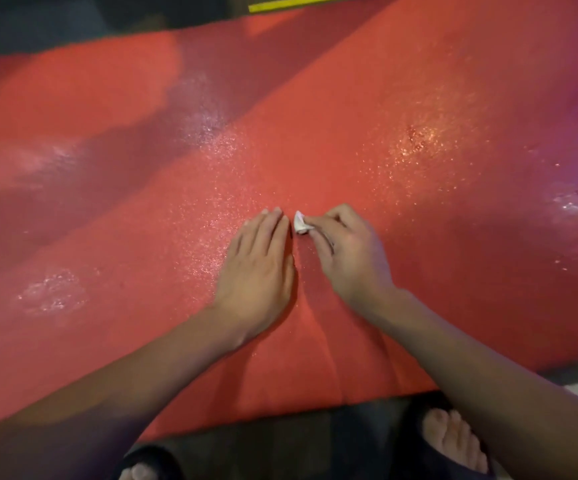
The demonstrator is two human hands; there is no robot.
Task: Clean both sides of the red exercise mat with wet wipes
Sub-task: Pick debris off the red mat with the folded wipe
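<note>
1. Our left hand [258, 268] presses flat, fingers straight, on the red exercise mat [419, 98], which lies spread across the floor.
2. Our right hand [344, 252] pinches a small wadded wet wipe [300, 223] against it.
3. We judge the mat soft, light and slick where wet; for turning it, the near edge looks the best hold.
</note>
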